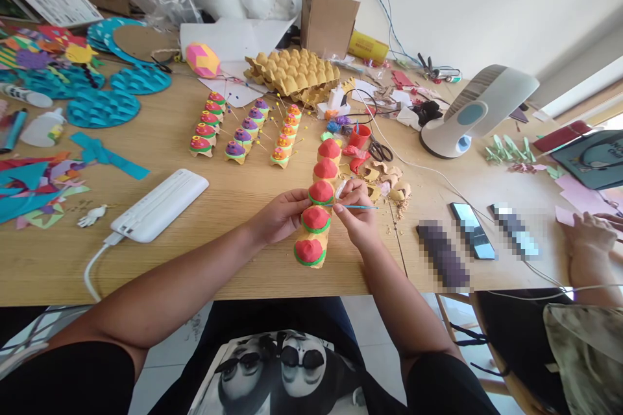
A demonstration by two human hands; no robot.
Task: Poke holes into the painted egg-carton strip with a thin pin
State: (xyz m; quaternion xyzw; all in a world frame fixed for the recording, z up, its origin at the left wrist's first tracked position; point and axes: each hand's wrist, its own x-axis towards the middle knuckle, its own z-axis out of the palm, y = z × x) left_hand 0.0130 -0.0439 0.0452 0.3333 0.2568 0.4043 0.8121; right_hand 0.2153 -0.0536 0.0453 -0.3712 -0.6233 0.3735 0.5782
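Note:
A strip of egg-carton cups with red-painted tops and green rims lies on the wooden table in front of me. My left hand grips the strip from its left side, fingers closed on a middle cup. My right hand is pinched on a thin blue paintbrush whose tip touches the green rim of the third cup. The brush handle points right.
Three finished painted carton strips stand farther back, near a stack of egg trays. A white power bank lies to the left, scissors and a red cup beyond, a fan and phones right. Another person's hand rests at far right.

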